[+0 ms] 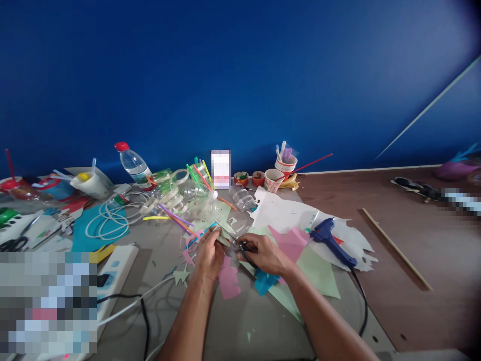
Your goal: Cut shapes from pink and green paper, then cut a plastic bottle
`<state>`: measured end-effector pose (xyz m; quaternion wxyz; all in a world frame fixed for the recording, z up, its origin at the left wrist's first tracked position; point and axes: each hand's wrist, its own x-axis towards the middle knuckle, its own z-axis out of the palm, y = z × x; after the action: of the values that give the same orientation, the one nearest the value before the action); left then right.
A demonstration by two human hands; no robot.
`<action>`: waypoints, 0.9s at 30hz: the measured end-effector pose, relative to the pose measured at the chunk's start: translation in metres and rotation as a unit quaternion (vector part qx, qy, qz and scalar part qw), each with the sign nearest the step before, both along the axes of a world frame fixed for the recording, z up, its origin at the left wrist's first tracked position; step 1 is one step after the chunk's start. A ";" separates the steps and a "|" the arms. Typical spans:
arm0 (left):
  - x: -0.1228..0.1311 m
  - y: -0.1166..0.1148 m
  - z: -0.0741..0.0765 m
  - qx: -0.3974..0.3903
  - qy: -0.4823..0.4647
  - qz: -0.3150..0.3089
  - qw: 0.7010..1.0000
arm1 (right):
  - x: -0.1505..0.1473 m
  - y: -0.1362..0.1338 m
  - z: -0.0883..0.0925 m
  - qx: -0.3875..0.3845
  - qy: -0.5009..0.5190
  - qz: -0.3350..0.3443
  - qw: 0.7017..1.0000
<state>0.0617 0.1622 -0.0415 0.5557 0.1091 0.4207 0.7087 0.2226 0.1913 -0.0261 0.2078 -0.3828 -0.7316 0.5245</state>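
Observation:
My left hand (211, 251) pinches a small piece of pale green paper (224, 236) over the middle of the table. From the right, my right hand (262, 252) is closed around the dark handles of a pair of scissors (244, 247). The blades reach left to the paper; whether they are biting into it I cannot tell. Pink paper cutouts (229, 282) lie below and beside my left hand. A crumpled blue paper scrap (266, 282) rests under my right wrist, on a larger pale green sheet (319, 273).
A blue hot glue gun (333, 242) lies on torn white paper (289, 210) at right, its cord running forward. Plastic bottles, straws and a coiled white cable (108, 220) crowd the back left. A power strip (122, 265) sits left; a wooden stick (396, 248) lies far right.

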 end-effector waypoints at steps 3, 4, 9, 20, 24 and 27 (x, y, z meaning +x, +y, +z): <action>-0.001 0.001 -0.004 0.004 0.010 0.000 1.000 | 0.001 0.000 0.000 0.008 -0.005 -0.002 1.000; -0.001 0.001 -0.004 0.004 0.011 0.002 1.000 | 0.001 -0.001 0.000 0.011 -0.006 -0.003 1.000; 0.001 0.000 0.000 -0.003 0.028 0.009 1.000 | 0.000 -0.001 -0.001 0.011 -0.002 -0.005 1.000; 0.008 -0.001 0.007 -0.027 0.006 0.017 0.999 | -0.003 0.002 -0.001 -0.083 0.070 -0.013 0.994; 0.009 -0.002 0.007 -0.011 0.004 -0.001 1.000 | -0.003 0.003 0.002 -0.120 0.099 -0.018 0.988; 0.010 -0.003 0.008 -0.013 0.002 -0.008 1.000 | -0.003 0.003 0.002 -0.135 0.112 -0.021 0.984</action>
<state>0.0718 0.1596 -0.0339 0.5619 0.1063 0.4297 0.6988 0.2201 0.1942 -0.0244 0.2459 -0.3617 -0.6178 0.6535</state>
